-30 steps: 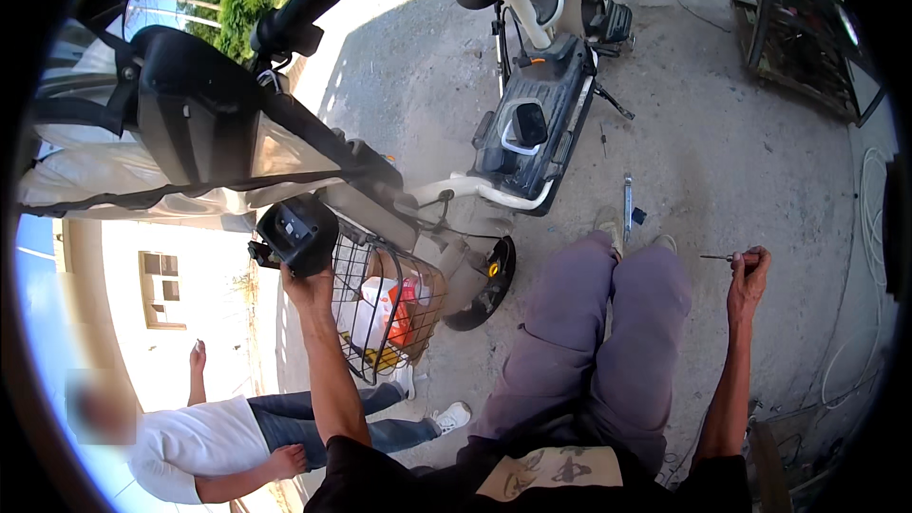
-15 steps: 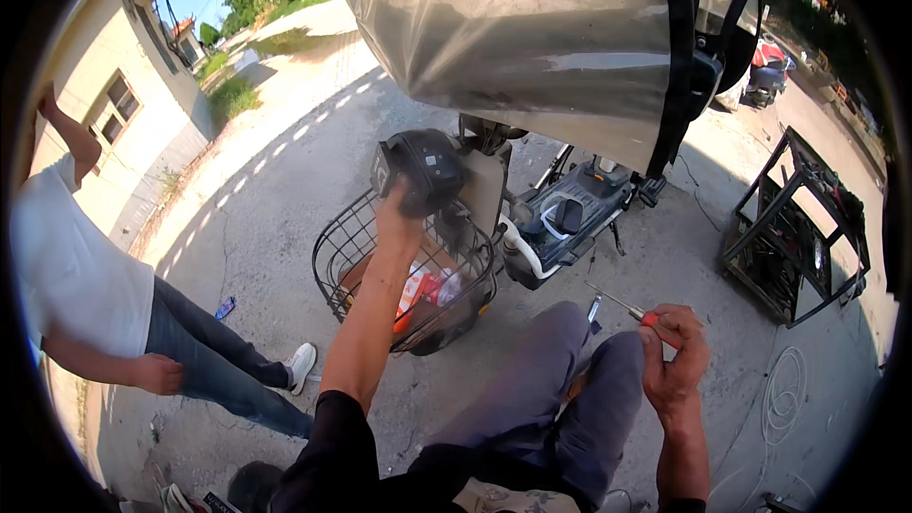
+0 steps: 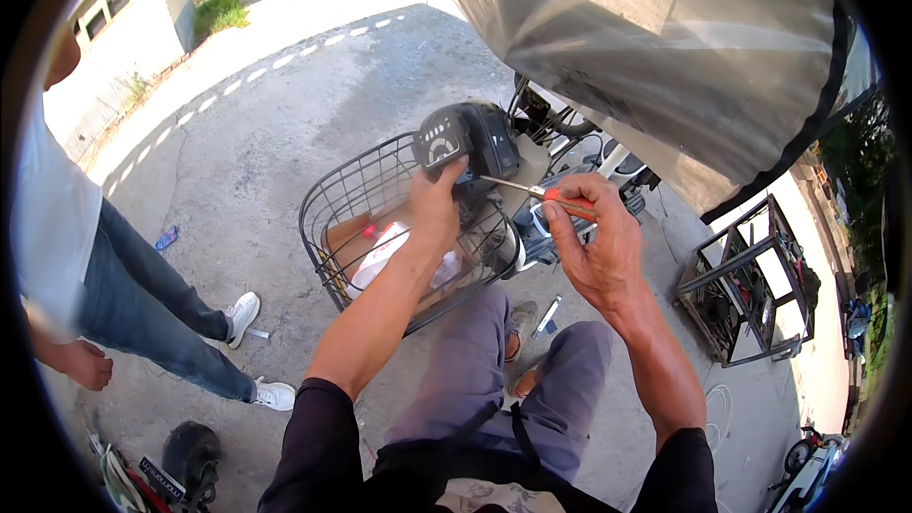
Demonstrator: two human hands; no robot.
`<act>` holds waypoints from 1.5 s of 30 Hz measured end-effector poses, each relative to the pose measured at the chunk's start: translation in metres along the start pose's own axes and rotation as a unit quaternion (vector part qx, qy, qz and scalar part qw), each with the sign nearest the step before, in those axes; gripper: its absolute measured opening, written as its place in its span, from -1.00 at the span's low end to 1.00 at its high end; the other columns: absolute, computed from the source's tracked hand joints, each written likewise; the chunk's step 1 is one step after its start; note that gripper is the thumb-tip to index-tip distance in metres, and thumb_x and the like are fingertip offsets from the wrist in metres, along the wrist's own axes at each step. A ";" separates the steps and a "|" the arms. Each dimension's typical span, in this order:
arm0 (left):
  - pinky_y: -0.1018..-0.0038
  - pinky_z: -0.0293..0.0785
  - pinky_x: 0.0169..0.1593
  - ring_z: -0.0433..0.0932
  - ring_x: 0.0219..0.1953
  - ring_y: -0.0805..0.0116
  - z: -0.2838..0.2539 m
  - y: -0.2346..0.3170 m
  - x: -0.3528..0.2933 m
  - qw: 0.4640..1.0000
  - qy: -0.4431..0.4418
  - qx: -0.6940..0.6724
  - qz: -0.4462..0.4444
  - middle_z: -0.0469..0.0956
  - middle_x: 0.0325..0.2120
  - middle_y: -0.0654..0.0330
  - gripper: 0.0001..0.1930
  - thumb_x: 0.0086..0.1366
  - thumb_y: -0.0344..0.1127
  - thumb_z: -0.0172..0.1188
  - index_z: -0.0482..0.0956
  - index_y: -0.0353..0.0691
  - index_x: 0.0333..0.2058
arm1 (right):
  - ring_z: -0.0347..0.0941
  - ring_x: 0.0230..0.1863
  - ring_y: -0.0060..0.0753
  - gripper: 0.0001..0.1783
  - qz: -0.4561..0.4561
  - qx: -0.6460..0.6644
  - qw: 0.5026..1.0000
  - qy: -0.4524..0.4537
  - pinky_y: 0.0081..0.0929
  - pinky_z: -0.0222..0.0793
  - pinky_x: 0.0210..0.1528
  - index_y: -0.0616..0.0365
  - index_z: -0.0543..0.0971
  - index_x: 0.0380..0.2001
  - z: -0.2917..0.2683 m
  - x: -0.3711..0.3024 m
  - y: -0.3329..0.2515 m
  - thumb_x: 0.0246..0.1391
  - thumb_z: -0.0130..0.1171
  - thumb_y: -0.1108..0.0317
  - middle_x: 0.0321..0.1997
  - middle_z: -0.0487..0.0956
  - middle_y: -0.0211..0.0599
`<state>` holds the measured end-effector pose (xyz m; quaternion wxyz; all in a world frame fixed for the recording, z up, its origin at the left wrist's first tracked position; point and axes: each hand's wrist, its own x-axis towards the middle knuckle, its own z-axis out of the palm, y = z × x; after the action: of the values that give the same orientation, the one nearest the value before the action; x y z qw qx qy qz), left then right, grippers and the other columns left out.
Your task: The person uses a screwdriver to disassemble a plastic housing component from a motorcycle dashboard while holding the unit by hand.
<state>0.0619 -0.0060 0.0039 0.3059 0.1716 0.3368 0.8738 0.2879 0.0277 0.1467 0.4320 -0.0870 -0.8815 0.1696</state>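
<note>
My left hand (image 3: 437, 209) grips the underside of a black dashboard housing (image 3: 489, 138) with a gauge on its face, turned up above a wire basket (image 3: 305, 228). In my right hand (image 3: 608, 252) is a screwdriver (image 3: 572, 204) with a red-orange handle, held between thumb and fingers. Its shaft points left to the housing's lower edge; whether the tip sits in a screw I cannot tell. Inside the basket lie brown cardboard (image 3: 347, 230) and a white plastic bag (image 3: 382, 252). Behind the housing, cables run toward the scooter.
A clear rain cover (image 3: 655, 57) with black edging hangs over the scooter. To the right stands a black metal frame rack (image 3: 741, 268) holding tools. A person in jeans (image 3: 157, 290) stands at my left. A pale coiled hose (image 3: 722, 413) lies on the concrete.
My right hand has brought the screwdriver up and left to the housing. The housing has been turned so its gauge face shows. My view has shifted, and the person stands differently.
</note>
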 end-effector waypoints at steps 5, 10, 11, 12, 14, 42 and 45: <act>0.33 0.66 -0.01 0.68 -0.08 0.34 -0.003 -0.002 0.002 1.000 0.003 0.013 0.003 0.67 -0.09 0.22 -0.67 0.34 -0.39 0.45 0.61 -0.26 0.03 | 0.71 -0.16 0.07 -0.72 0.028 -0.006 0.999 -0.038 -0.19 0.61 -0.16 0.25 0.47 -0.06 0.011 0.015 0.005 0.27 0.35 0.49 -0.15 0.62 -0.04; 0.32 0.61 0.04 0.65 -0.04 0.36 -0.001 -0.004 -0.001 0.999 -0.004 0.026 0.025 0.66 -0.07 0.20 -0.65 0.33 -0.39 0.46 0.61 -0.27 0.04 | 0.74 -0.13 0.05 -0.73 0.049 0.003 0.998 -0.042 -0.20 0.63 -0.16 0.26 0.47 -0.06 0.017 0.015 0.007 0.28 0.34 0.50 -0.15 0.62 -0.04; 0.33 0.61 0.03 0.65 -0.05 0.36 -0.001 -0.003 -0.002 0.999 -0.001 0.029 0.024 0.66 -0.07 0.20 -0.65 0.33 -0.39 0.46 0.61 -0.27 0.04 | 0.75 -0.13 0.03 -0.72 0.049 0.005 0.998 -0.042 -0.20 0.63 -0.15 0.26 0.47 -0.05 0.018 0.014 0.008 0.28 0.34 0.50 -0.14 0.63 -0.04; 0.33 0.61 0.03 0.65 -0.05 0.36 -0.001 -0.003 -0.002 0.999 0.001 0.030 0.023 0.66 -0.07 0.20 -0.65 0.32 -0.39 0.46 0.61 -0.28 0.04 | 0.75 -0.13 0.01 -0.72 0.048 0.005 0.998 -0.043 -0.21 0.63 -0.15 0.26 0.47 -0.05 0.018 0.014 0.010 0.28 0.34 0.49 -0.14 0.63 -0.04; 0.33 0.61 0.03 0.64 -0.05 0.36 0.000 -0.003 -0.001 0.999 0.004 0.034 0.024 0.66 -0.08 0.21 -0.65 0.32 -0.39 0.46 0.61 -0.28 0.03 | 0.76 -0.14 -0.02 -0.72 0.052 0.001 0.998 -0.032 -0.22 0.63 -0.14 0.26 0.47 -0.04 0.018 0.011 0.012 0.29 0.34 0.48 -0.13 0.64 -0.04; 0.38 0.59 0.04 0.65 -0.08 0.38 0.005 -0.003 -0.002 0.997 0.012 0.074 0.027 0.68 -0.10 0.22 -0.64 0.28 -0.40 0.50 0.65 -0.29 0.02 | 0.75 -0.17 -0.13 -0.70 0.142 0.048 0.989 0.002 -0.28 0.60 -0.16 0.25 0.49 -0.02 0.026 0.002 0.032 0.31 0.35 0.37 -0.19 0.69 -0.08; 0.37 0.66 0.01 0.69 -0.09 0.35 0.003 -0.003 0.000 0.997 0.006 0.076 0.031 0.69 -0.11 0.20 -0.65 0.27 -0.46 0.50 0.65 -0.29 0.01 | 0.75 -0.16 -0.12 -0.70 0.148 0.043 0.988 -0.004 -0.27 0.60 -0.16 0.25 0.49 -0.03 0.025 0.006 0.028 0.31 0.35 0.37 -0.19 0.69 -0.08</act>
<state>0.0651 -0.0027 0.0039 0.2627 0.1993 0.3983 0.8559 0.2652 0.0498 0.1262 0.4022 -0.1969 -0.8523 0.2701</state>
